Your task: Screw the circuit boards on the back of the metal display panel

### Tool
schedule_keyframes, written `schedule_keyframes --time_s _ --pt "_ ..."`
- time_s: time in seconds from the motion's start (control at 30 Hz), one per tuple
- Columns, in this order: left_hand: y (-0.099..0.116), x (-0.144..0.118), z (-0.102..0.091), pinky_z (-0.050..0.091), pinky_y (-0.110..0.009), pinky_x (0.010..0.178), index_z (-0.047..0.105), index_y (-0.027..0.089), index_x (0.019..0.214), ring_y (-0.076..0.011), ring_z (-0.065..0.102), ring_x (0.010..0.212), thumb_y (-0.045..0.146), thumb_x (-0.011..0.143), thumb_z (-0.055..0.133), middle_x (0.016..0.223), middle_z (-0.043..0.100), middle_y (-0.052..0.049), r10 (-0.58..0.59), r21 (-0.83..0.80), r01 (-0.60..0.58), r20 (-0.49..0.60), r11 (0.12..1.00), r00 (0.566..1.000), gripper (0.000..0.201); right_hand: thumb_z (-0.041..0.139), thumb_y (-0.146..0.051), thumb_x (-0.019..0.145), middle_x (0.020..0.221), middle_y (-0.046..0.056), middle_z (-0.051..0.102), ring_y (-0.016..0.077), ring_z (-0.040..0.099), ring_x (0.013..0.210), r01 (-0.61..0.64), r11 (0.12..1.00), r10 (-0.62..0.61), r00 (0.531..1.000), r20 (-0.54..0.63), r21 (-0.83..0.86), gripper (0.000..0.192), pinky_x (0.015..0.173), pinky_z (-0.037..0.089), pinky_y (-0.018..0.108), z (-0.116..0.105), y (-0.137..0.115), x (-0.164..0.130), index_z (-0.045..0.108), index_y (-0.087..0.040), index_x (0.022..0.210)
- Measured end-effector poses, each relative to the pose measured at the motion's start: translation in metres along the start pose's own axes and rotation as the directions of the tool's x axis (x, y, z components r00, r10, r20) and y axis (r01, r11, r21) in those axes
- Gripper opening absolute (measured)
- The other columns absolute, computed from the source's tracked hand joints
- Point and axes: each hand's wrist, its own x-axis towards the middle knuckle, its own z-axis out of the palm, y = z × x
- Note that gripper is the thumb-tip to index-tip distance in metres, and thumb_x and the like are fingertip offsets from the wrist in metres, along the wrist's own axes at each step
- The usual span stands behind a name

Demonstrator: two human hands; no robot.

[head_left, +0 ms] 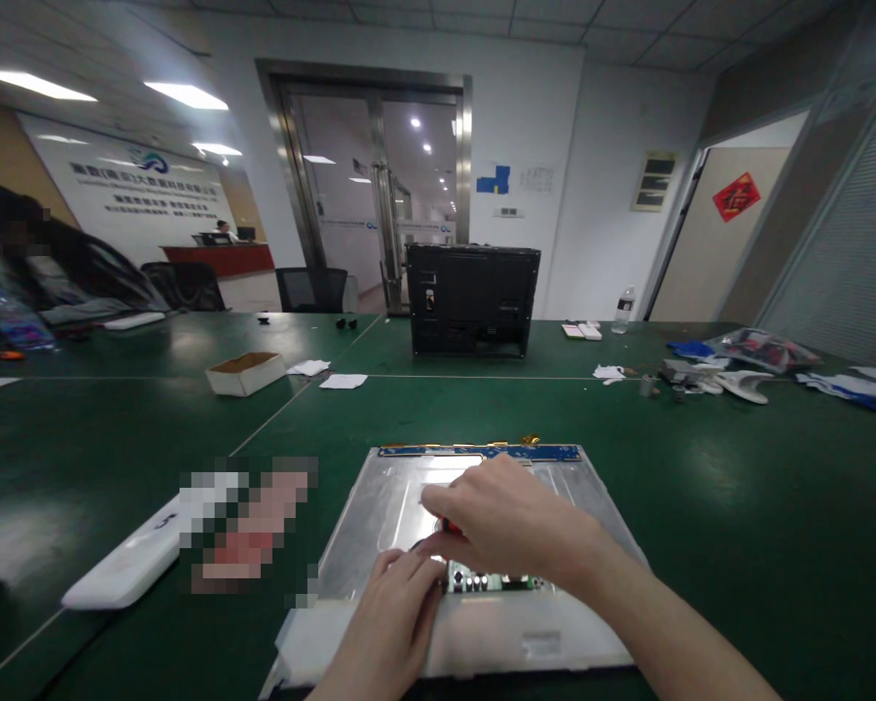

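Note:
A flat silver metal panel (pixel 380 516) lies on the green table in front of me, with a blue circuit strip (pixel 482 452) along its far edge. A small green circuit board (pixel 492 582) sits near its middle. My right hand (pixel 507 521) hovers over that board, fingers closed around a small red-tipped thing, mostly hidden. My left hand (pixel 401 608) rests on the panel just left of the board, fingers curled against it.
A white elongated casing (pixel 121 570) lies to the left. A black monitor shell (pixel 471 297) stands upright further back. A small cardboard box (pixel 244 372), paper scraps, a water bottle (pixel 624 309) and plastic parts at right. A person sits at far left.

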Motion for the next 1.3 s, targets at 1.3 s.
schedule_keyframes --time_s 1.3 --pt "0.0017 0.0014 -0.0009 0.043 -0.036 0.078 0.056 0.020 0.089 -0.0217 0.058 0.081 0.009 0.086 0.038 0.087 0.063 -0.005 -0.029 -0.016 0.029 0.027 0.999 0.999 0.021 0.054 -0.025 0.079 0.091 0.004 0.067 0.0159 0.058 0.068 0.069 0.995 -0.068 0.998 -0.011 0.073 0.019 0.047 0.025 0.028 -0.0001 0.0041 -0.0032 0.055 -0.017 0.096"
